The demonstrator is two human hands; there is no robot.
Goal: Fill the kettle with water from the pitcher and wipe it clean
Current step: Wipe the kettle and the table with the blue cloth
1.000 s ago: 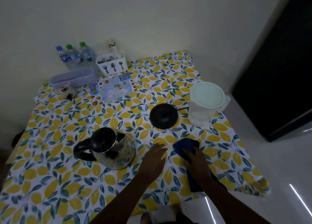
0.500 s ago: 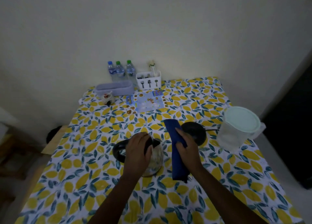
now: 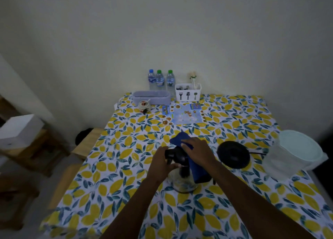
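One table, covered by a white cloth printed with yellow lemons and teal leaves, set against a pale wall. It fills most of the view.

Pitcher: clear plastic body, pale green lid on, standing near the table's right edge, well apart from both hands.

Kettle: shiny metal body with a black top and handle, standing on the cloth at the middle of the table, off its base. Kettle base: round, black, just right of the kettle, between it and the pitcher, with a cord running off to the right.

Blue cloth: folded lengthwise, draped over the top and right flank of the kettle.

Right hand: palm down on the blue cloth, pressing it against the kettle top, fingers curled around the fabric in a closed grasp.

Left hand: fingers wrapped closed around the black handle on the kettle's left side.

Back row along the wall: a lavender oblong container; a white cutlery caddy with fork, spatula and spoon icons, utensils standing in it; three small water bottles, one blue cap and two green. Before them lie a printed blue sheet and a small round jar with a spoon in it.
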